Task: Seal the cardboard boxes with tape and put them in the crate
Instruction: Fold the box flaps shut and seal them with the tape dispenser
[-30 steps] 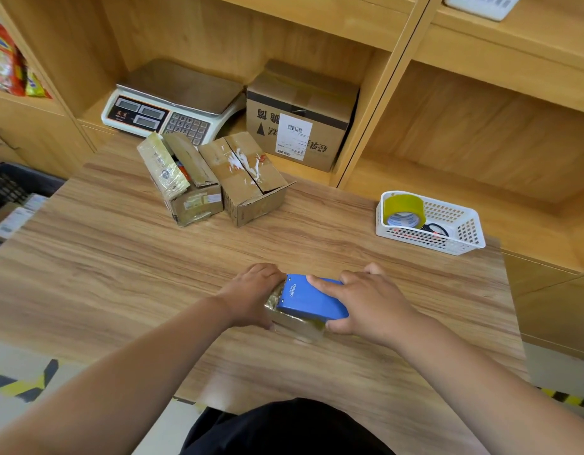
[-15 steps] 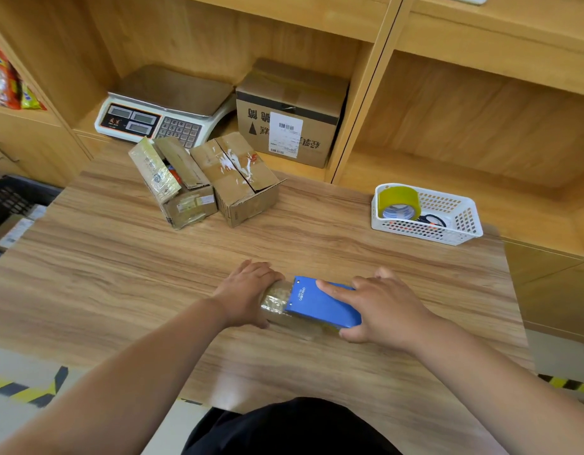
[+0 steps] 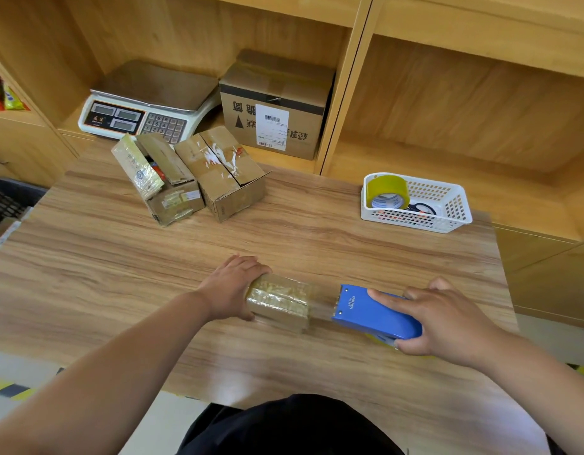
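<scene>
- Head view: the small box (image 3: 279, 302) lies on the table (image 3: 119, 274) near its front edge, with the left hand (image 3: 233, 287) clasped over its left end, fingers curled round it.
- The right hand (image 3: 438, 323) grips the blue tape dispenser (image 3: 372, 311) just right of the box. A clear tape strip (image 3: 321, 303) spans the gap.
- To finish cleanly, pin the box down and keep the strip taut. Then tilt the dispenser so its blade cuts, and smooth the loose end down the side.
- Two more boxes wait at the table's far left — an open box (image 3: 159, 182) and a closed box (image 3: 224, 175).
- A white basket (image 3: 448, 218) holding a yellow tape roll (image 3: 387, 192) sits far right, well apart from the work.
- The dark crate (image 3: 8, 198) shows at the left edge, beside the table — the way over looks free.
</scene>
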